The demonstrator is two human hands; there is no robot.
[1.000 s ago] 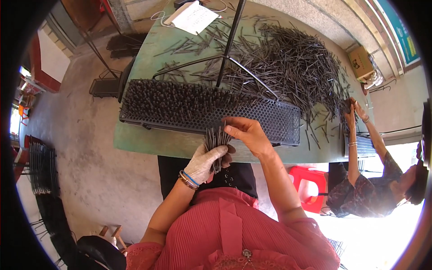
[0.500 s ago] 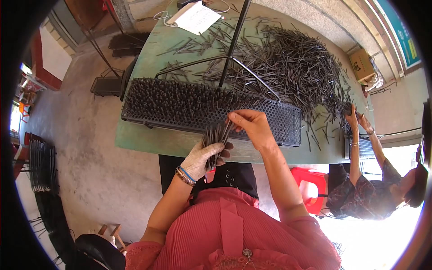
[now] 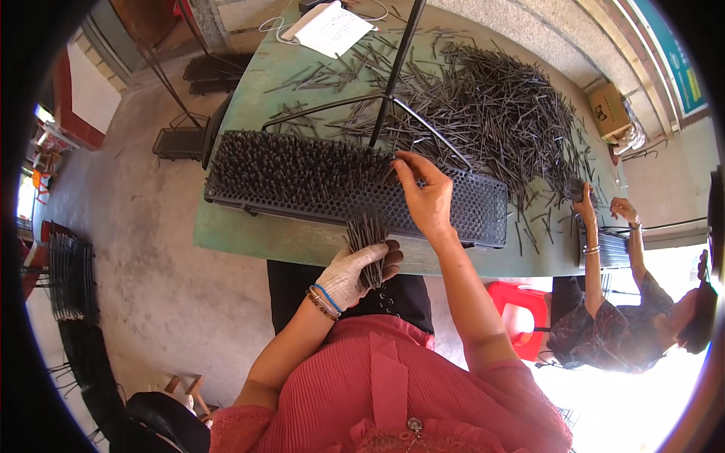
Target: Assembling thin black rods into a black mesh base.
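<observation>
My left hand (image 3: 355, 272), in a whitish work glove, is closed around a bundle of thin dark sticks (image 3: 365, 230) just in front of the table's near edge. Over the long black perforated rack (image 3: 487, 208), my right hand (image 3: 427, 195) is bare, its thumb and forefinger pinched together at the back rows. The pinched piece looks like one thin dark stick, mostly hidden by the fingers. Upright sticks (image 3: 279, 170) fill the rack's holes on the left and middle; bare holes show at its right end. A black metal frame (image 3: 383, 98) rises from the rack.
A large heap of loose dark sticks (image 3: 506, 113) covers the back right of the green table (image 3: 242, 245). White paper (image 3: 332, 30) lies at the back. On the right a co-worker (image 3: 612, 325) handles sticks beside a red stool (image 3: 521, 309). A cardboard box (image 3: 608, 109) stands beyond.
My right hand has moved from the bundle up and away to the rack's back rows. My left hand with the bundle has shifted slightly right. The co-worker's hands have moved apart.
</observation>
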